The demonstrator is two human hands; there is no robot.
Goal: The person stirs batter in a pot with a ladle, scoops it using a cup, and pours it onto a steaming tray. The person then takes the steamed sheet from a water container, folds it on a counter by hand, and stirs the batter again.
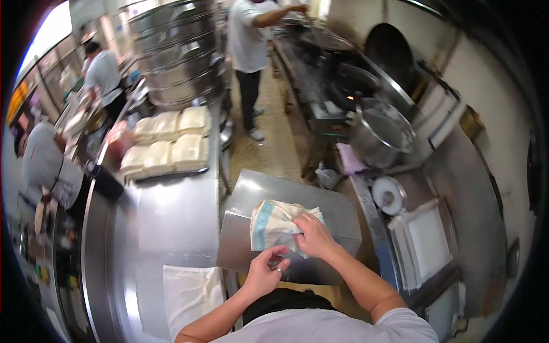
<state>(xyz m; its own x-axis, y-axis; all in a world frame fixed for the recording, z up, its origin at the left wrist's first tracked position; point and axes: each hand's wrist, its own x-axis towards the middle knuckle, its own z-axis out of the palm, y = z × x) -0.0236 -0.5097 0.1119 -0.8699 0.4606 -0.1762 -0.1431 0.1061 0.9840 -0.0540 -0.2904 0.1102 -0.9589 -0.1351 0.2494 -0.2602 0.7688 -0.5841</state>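
Tall stack of round metal tiers (177,63) seen at upper left. One worker (247,46) seen with an arm stretched over the cooking line (306,74); two more, a worker in a pale top (106,74) and a bending worker (48,163), seen at far left. Large dark pan (390,54) propped against wall (480,74). Big metal pot (380,137) placed just beside purple cloth (350,159). Shallow tray (452,228) seen at right, contents possibly white sheeting, blurred.

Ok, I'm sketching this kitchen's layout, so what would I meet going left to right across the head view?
Dark container → white cloth → blue-striped cloth → steel pot → white slab in the rectangular tray.
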